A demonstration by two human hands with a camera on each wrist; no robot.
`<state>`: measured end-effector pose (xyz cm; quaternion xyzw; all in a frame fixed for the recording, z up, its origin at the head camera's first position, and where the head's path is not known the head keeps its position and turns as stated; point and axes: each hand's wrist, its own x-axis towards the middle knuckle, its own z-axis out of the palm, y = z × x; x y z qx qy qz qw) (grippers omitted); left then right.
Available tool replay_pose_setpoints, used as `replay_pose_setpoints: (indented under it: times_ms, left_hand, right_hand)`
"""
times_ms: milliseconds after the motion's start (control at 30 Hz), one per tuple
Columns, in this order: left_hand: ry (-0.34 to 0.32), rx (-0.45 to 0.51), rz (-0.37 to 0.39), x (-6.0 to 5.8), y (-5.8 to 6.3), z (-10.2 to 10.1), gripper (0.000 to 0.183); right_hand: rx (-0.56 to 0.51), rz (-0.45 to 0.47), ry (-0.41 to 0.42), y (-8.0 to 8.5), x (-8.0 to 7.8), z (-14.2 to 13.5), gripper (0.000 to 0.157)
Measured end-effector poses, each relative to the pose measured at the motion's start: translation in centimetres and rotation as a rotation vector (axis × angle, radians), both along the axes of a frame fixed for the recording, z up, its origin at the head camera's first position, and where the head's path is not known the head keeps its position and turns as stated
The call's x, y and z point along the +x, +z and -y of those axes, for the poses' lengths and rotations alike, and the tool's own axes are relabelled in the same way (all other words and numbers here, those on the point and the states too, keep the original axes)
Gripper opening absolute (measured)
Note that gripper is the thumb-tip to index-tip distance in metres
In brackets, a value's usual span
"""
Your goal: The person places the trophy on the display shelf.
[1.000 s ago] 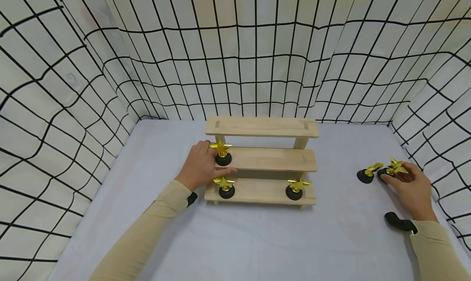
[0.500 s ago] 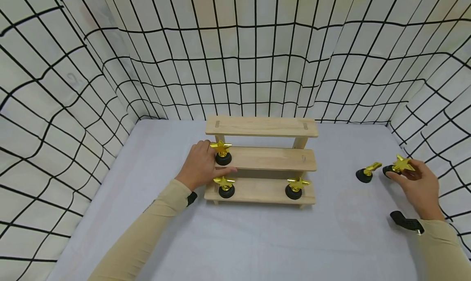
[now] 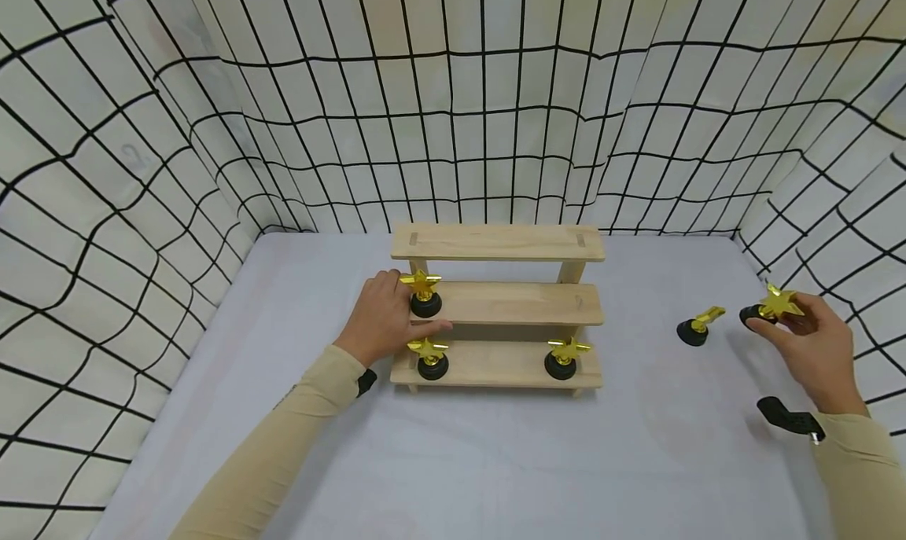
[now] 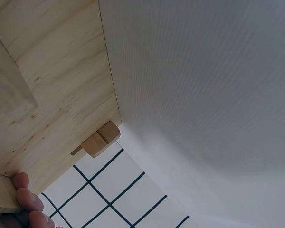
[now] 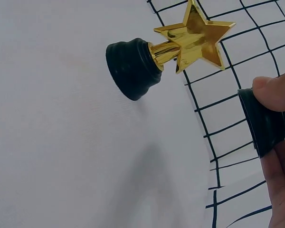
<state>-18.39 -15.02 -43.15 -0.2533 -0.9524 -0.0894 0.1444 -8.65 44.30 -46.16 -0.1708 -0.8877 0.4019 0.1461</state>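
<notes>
My right hand (image 3: 821, 343) pinches the black base of a gold star trophy (image 3: 775, 303); in the right wrist view the thumb and fingers lie on the held base (image 5: 263, 121). To its left a second star trophy (image 3: 697, 328) stands on the white table. My left hand (image 3: 382, 316) grips the left end of the middle board of a three-tier wooden shelf (image 3: 517, 303), thumb along the front edge. The left wrist view shows its fingertips (image 4: 29, 199) at a board's edge. Right beside that hand, a star trophy (image 3: 425, 296) stands on the middle tier.
On the bottom tier stand a star trophy (image 3: 430, 359) at the left and another star trophy (image 3: 562, 359) at the right. The top board (image 3: 495, 243) is bare. White walls with a black grid net (image 3: 481, 115) enclose the table (image 3: 453, 461) at the back and sides.
My right hand has moved right with its trophy, away from the standing one, and a gap has opened between the two. The left hand keeps its place at the shelf.
</notes>
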Motion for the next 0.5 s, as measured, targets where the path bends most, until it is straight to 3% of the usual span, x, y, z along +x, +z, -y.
replay_pose_setpoints:
  times_ms: [500]
  left_hand:
    - [0.002, 0.008, -0.003, 0.1, -0.1, 0.0, 0.076]
  right_hand:
    - [0.105, -0.073, 0.016, 3.1, 0.5, 0.7, 0.067]
